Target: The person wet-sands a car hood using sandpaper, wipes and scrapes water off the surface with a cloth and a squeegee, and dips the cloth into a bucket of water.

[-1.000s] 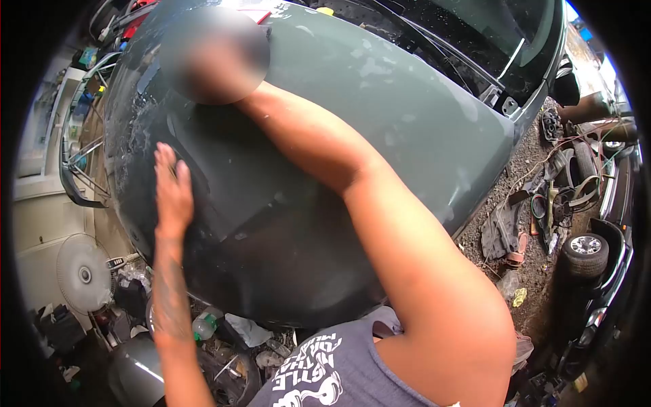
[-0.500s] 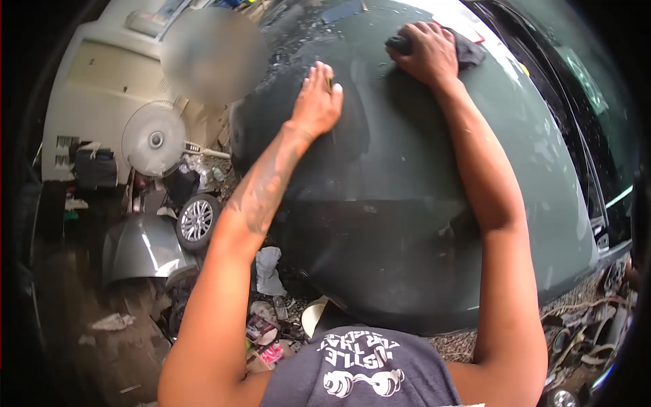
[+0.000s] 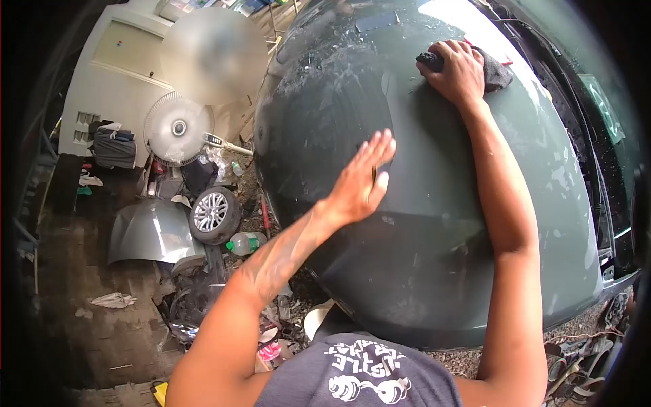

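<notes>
A large dark green car hood (image 3: 434, 271) fills the middle, with wet streaks and whitish residue on its far left part. My left hand (image 3: 363, 176) lies on the hood with its fingers stretched out and thumb apart. A thin dark edge shows between thumb and fingers; I cannot make out what it is. Farther up and to the right, my right hand (image 3: 461, 74) is closed around a dark, bunched cloth (image 3: 498, 71), pressed against the panel. Cloth sticks out on both sides of that hand. Near the hood's far edge lies a flat grey-blue piece (image 3: 377, 22).
Left of the car stand a fan (image 3: 179, 127), a wheel (image 3: 214, 216), a silver body panel (image 3: 156, 230) and a plastic bottle (image 3: 245, 243). Loose parts and cables (image 3: 576, 366) lie at the lower right. The windshield (image 3: 603, 115) borders the hood on the right.
My left hand has slid across the hood toward me and to the right. My right hand still grips the cloth in about the same spot; the view has shifted slightly.
</notes>
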`<state>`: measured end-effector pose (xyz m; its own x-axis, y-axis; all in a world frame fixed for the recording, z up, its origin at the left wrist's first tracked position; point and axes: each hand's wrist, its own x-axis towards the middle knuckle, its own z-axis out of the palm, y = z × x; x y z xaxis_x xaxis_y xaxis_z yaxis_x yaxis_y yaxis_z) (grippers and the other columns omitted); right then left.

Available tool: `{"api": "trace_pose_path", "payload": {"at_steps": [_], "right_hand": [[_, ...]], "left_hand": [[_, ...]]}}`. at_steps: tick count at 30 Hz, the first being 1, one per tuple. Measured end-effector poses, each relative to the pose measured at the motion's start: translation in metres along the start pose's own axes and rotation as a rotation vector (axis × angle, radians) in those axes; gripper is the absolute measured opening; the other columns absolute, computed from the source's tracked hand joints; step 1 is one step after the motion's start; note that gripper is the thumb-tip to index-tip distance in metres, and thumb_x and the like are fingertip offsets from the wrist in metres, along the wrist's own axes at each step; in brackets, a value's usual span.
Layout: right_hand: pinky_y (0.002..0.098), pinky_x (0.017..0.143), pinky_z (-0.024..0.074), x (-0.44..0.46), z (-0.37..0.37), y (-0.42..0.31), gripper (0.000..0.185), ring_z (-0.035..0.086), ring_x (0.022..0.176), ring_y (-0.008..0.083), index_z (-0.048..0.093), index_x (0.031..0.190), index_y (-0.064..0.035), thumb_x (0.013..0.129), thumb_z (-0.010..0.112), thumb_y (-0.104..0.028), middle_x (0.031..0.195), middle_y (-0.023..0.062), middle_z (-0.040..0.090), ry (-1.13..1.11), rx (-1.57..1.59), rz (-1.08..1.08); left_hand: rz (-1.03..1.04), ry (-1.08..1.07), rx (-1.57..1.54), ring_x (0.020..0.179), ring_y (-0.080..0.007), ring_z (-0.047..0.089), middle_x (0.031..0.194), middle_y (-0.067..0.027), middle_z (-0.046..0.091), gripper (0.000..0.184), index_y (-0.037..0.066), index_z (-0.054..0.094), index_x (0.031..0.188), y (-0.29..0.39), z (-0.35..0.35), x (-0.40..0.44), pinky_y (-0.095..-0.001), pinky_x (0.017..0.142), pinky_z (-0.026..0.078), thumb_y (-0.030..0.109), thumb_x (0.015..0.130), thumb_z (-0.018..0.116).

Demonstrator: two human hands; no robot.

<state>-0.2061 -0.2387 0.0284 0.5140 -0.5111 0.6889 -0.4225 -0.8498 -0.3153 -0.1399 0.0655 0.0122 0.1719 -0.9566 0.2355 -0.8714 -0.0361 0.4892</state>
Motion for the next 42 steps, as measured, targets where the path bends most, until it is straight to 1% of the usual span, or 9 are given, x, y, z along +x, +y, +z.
{"api": "trace_pose_path", "payload": {"at_steps": [5, 12, 17, 22, 27, 29, 33, 39, 42], "right_hand": [[0.0476, 0.107, 0.0402, 0.000, 0.001, 0.001, 0.040, 0.059, 0.120, 0.0251, 0.074, 0.104, -0.0152, 0.077, 0.079, -0.044, 0.113, 0.0032, 0.070, 0.012, 0.001, -0.005], [0.0472, 0.107, 0.0393, 0.000, -0.002, 0.000, 0.041, 0.059, 0.121, 0.0244, 0.073, 0.106, -0.0154, 0.078, 0.079, -0.045, 0.114, 0.0018, 0.069, -0.020, -0.007, 0.003], [0.0498, 0.109, 0.0373, -0.002, 0.002, 0.001, 0.041, 0.058, 0.122, 0.0251, 0.072, 0.104, -0.0144, 0.076, 0.080, -0.043, 0.113, 0.0045, 0.069, -0.020, 0.041, 0.031], [0.0540, 0.110, 0.0351, 0.003, 0.011, -0.001, 0.049, 0.055, 0.126, 0.0265, 0.068, 0.115, -0.0148, 0.075, 0.079, -0.041, 0.121, 0.0058, 0.067, 0.141, -0.148, 0.054], [0.0518, 0.108, 0.0374, 0.003, 0.007, 0.001, 0.046, 0.057, 0.124, 0.0257, 0.069, 0.111, -0.0145, 0.073, 0.079, -0.037, 0.117, 0.0071, 0.067, -0.096, -0.111, 0.106], [0.0499, 0.108, 0.0383, 0.003, 0.005, 0.005, 0.043, 0.057, 0.123, 0.0261, 0.070, 0.110, -0.0143, 0.074, 0.078, -0.037, 0.116, 0.0075, 0.068, -0.035, -0.066, 0.041], [0.0475, 0.111, 0.0366, 0.004, -0.001, 0.001, 0.042, 0.055, 0.127, 0.0287, 0.071, 0.113, -0.0146, 0.076, 0.078, -0.033, 0.120, 0.0075, 0.067, -0.071, -0.058, 0.078], [0.0484, 0.108, 0.0389, -0.003, 0.002, 0.003, 0.042, 0.058, 0.122, 0.0270, 0.071, 0.107, -0.0136, 0.074, 0.078, -0.037, 0.115, 0.0072, 0.068, 0.026, -0.029, 0.043], [0.0483, 0.108, 0.0379, 0.003, 0.000, 0.006, 0.041, 0.057, 0.123, 0.0264, 0.071, 0.107, -0.0138, 0.075, 0.078, -0.039, 0.115, 0.0068, 0.069, -0.019, -0.016, 0.042]], "left_hand": [[-0.008, 0.042, 0.208, 0.154, -0.0381, 0.024, 0.165, -0.0206, 0.028, 0.056, 0.003, 0.034, 0.157, -0.066, -0.015, 0.087, -0.0483, 0.126, 0.017, 0.026, 0.106, 0.037], [0.021, -0.082, 0.109, 0.154, -0.0381, 0.023, 0.165, -0.0236, 0.025, 0.059, -0.002, 0.030, 0.157, 0.010, 0.000, 0.008, -0.0482, 0.126, 0.018, 0.026, 0.106, 0.039], [0.011, 0.011, 0.292, 0.153, -0.0396, 0.023, 0.163, -0.0259, 0.027, 0.058, -0.004, 0.032, 0.155, -0.055, -0.004, 0.121, -0.0465, 0.126, 0.017, 0.030, 0.108, 0.036], [0.061, -0.066, 0.051, 0.154, -0.0370, 0.023, 0.164, -0.0228, 0.028, 0.057, -0.001, 0.036, 0.155, 0.018, 0.006, 0.014, -0.0460, 0.126, 0.017, 0.019, 0.102, 0.042], [0.069, -0.042, 0.282, 0.153, -0.0407, 0.023, 0.165, -0.0247, 0.024, 0.059, -0.001, 0.029, 0.157, -0.038, -0.005, 0.120, -0.0446, 0.126, 0.018, 0.028, 0.107, 0.037], [0.040, 0.064, 0.316, 0.153, -0.0403, 0.023, 0.164, -0.0257, 0.024, 0.058, -0.001, 0.030, 0.157, -0.038, 0.012, 0.114, -0.0461, 0.126, 0.018, 0.026, 0.106, 0.037], [0.005, -0.117, 0.049, 0.154, -0.0399, 0.021, 0.165, -0.0246, 0.024, 0.062, 0.001, 0.032, 0.158, 0.024, 0.009, 0.011, -0.0481, 0.125, 0.017, 0.019, 0.100, 0.044], [-0.017, 0.008, 0.288, 0.153, -0.0397, 0.022, 0.165, -0.0255, 0.024, 0.059, -0.003, 0.029, 0.157, -0.058, -0.003, 0.131, -0.0468, 0.126, 0.018, 0.028, 0.108, 0.036], [0.043, 0.018, 0.067, 0.154, -0.0391, 0.023, 0.164, -0.0225, 0.029, 0.055, -0.001, 0.037, 0.154, -0.012, 0.003, 0.042, -0.0471, 0.126, 0.016, 0.019, 0.104, 0.042]]}}
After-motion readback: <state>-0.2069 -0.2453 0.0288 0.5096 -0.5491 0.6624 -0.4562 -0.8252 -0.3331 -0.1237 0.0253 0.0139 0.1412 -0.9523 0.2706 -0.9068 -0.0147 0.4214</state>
